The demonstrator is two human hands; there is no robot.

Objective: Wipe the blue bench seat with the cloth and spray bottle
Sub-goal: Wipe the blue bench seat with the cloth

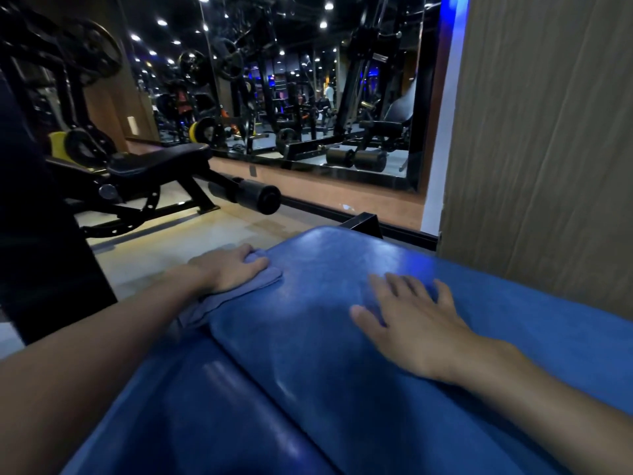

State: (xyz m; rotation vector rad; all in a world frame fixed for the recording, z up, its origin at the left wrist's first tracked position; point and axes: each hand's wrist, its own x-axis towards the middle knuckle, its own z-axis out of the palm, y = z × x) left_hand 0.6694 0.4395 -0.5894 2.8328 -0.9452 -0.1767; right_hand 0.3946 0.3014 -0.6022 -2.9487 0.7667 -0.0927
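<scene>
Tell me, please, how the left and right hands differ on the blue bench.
The left hand grips the cloth at the bench seat's left edge; the right hand holds nothing. The left hand's fingers are curled; the right hand's lie spread and flat. Both rest on the seat.

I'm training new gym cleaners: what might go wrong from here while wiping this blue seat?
1. The cloth hangs partly off the blue bench seat under the left hand; it might slip to the floor.
2. The right hand rests flat on the seat and may leave smudges.
3. No spray bottle is in view; wiping may go dry.
</scene>
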